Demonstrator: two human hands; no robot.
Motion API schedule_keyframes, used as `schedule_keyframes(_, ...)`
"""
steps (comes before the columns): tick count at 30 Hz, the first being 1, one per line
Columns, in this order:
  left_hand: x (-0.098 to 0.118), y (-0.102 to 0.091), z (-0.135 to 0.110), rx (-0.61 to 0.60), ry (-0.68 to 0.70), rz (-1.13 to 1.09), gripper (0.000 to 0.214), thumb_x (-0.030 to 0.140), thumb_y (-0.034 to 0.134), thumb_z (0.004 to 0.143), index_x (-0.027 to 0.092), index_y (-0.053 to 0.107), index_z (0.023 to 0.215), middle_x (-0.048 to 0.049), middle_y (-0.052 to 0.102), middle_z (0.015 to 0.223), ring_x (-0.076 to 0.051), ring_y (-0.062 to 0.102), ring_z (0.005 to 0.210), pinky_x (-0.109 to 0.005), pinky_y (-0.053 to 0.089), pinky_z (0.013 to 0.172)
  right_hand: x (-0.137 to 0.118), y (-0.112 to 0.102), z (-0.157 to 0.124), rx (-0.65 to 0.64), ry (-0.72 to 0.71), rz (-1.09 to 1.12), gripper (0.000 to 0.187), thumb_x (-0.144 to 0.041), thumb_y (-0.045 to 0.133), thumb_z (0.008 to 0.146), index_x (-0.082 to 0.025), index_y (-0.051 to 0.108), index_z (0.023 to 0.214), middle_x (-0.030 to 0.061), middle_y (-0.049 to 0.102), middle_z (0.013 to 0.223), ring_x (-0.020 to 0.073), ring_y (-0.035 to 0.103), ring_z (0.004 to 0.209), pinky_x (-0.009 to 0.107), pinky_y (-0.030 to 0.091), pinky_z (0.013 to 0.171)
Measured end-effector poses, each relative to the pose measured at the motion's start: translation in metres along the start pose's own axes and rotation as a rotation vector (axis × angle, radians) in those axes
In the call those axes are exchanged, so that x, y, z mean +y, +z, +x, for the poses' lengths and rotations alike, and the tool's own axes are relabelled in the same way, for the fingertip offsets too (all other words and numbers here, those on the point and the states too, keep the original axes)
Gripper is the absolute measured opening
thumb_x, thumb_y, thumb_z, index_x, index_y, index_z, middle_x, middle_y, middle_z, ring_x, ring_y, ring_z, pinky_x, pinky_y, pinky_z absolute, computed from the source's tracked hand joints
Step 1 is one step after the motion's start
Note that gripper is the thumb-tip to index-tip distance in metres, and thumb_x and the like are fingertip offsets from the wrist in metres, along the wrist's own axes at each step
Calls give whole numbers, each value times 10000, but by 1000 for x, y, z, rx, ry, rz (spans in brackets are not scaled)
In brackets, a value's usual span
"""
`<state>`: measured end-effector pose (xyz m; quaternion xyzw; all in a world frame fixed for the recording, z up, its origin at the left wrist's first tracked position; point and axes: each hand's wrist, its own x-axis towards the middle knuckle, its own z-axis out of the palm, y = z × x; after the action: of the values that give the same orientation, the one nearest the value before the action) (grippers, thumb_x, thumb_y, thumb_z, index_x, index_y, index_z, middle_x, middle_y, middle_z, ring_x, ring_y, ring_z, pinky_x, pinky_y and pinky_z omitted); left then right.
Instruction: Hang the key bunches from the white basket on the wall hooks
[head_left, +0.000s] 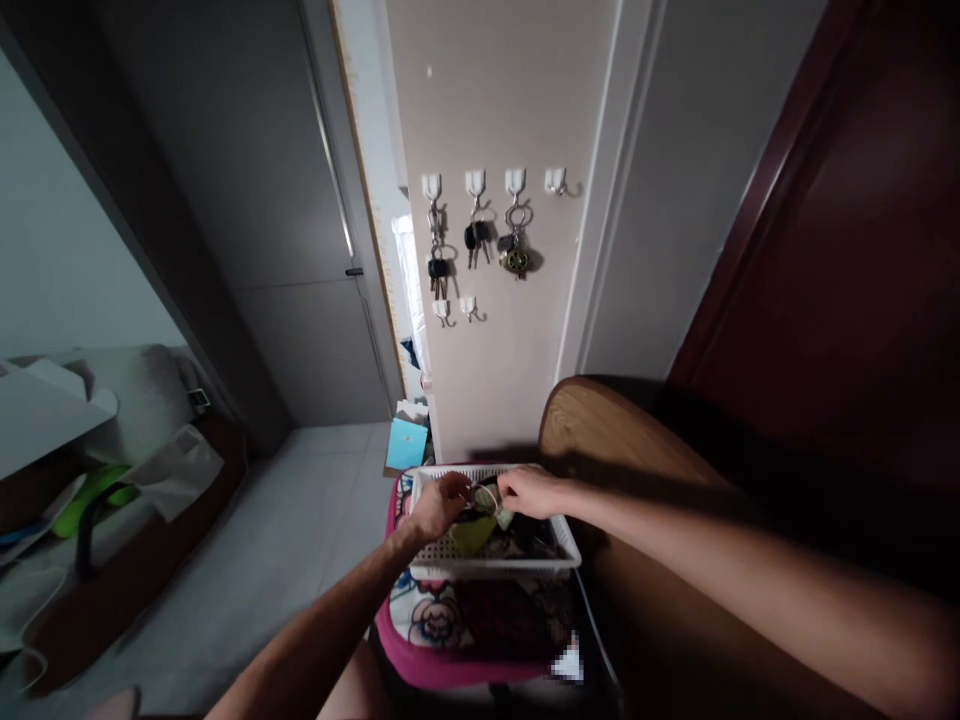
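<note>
My left hand [442, 506] and my right hand [531, 491] are both closed, fingertips pinched, over a white plastic basket [491, 573]. Between them a thin pale cord [493, 494] curves in a loop, its ends running to the fingers of both hands. Just below it in the basket lies a yellow-green piece [474, 535], with a pale crumpled item beside it. Darker small things fill the basket's right side; their kinds are hard to make out in the shadow.
The basket rests on a pink-edged flowered case [435, 625]. A wooden board [630, 440] stands close on the right. Keys [478, 240] hang from white wall hooks ahead. A blue box [406, 443] sits on the floor, and a cluttered low unit [135, 560] is at left.
</note>
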<state>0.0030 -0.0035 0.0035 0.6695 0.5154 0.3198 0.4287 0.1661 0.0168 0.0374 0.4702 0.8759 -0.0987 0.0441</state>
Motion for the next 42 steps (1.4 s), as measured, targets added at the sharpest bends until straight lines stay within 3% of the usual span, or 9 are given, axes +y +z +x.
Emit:
schedule_keyframes(10, -12, 5, -8, 119, 1, 38, 330, 31, 364, 582, 119, 424, 894, -13, 540, 738, -92, 496, 669, -206, 402, 620, 4, 11, 1, -7, -37, 82, 205, -258, 473, 569, -199, 508, 763, -19, 549, 670, 102, 458, 590, 179, 254, 460)
schedule_keyframes(15, -13, 8, -9, 70, 37, 24, 331, 44, 366, 589, 134, 443, 898, -12, 542, 775, -97, 491, 675, -199, 406, 620, 2, 14, 1, 47, -2, 191, 372, -343, 499, 546, -195, 468, 886, -20, 548, 671, 97, 457, 568, 177, 264, 459)
schedule_keyframes(19, -4, 9, -6, 22, 121, -43, 227, 85, 379, 626, 151, 489, 814, 0, 561, 779, -101, 496, 737, -214, 394, 695, 0, 14, 3, 99, 46, 192, 200, -295, 458, 589, -187, 511, 749, -19, 553, 658, 90, 461, 567, 174, 257, 450)
schedule_keyframes(22, 1, 0, 3, 86, 100, -35, 199, 102, 386, 632, 144, 497, 792, -2, 567, 760, -95, 506, 712, -208, 402, 675, 2, 7, 5, 98, 73, 148, 141, -179, 396, 608, -177, 530, 653, -15, 558, 615, 80, 459, 537, 173, 253, 445)
schedule_keyframes(25, -3, -13, 11, 201, 40, 133, 219, 81, 394, 611, 134, 505, 791, -11, 566, 760, -93, 505, 706, -205, 397, 679, 3, -4, 5, 97, 99, 74, 139, -162, 398, 588, -168, 534, 614, -4, 561, 605, 83, 455, 523, 175, 245, 429)
schedule_keyframes(28, -12, -20, 11, 143, 21, 335, 256, 70, 413, 576, 137, 518, 800, -15, 569, 757, -97, 504, 698, -204, 395, 668, 2, -12, 5, 88, 78, 28, 142, -147, 401, 565, -162, 535, 609, -2, 559, 596, 80, 446, 512, 173, 238, 416)
schedule_keyframes(33, -17, -14, 1, 28, 37, 511, 306, 125, 442, 568, 170, 510, 862, -16, 567, 803, -110, 505, 701, -212, 394, 655, 5, -18, 4, -2, 16, 5, 164, -136, 406, 541, -159, 550, 617, -1, 555, 587, 76, 430, 491, 171, 231, 397)
schedule_keyframes(39, -10, -3, 1, -17, 45, 480, 334, 97, 439, 566, 149, 496, 891, -38, 561, 826, -117, 504, 712, -215, 397, 653, 10, -35, 1, -117, 53, 77, 155, -132, 418, 543, -153, 557, 609, -11, 522, 477, 76, 433, 430, 164, 253, 381)
schedule_keyframes(42, 3, -2, 1, 97, 50, 355, 295, 114, 395, 623, 130, 476, 906, -53, 556, 834, -107, 506, 692, -221, 401, 655, 8, -35, 4, -59, 80, 256, 159, -142, 407, 583, -140, 550, 653, -12, 520, 465, 71, 452, 418, 156, 286, 392)
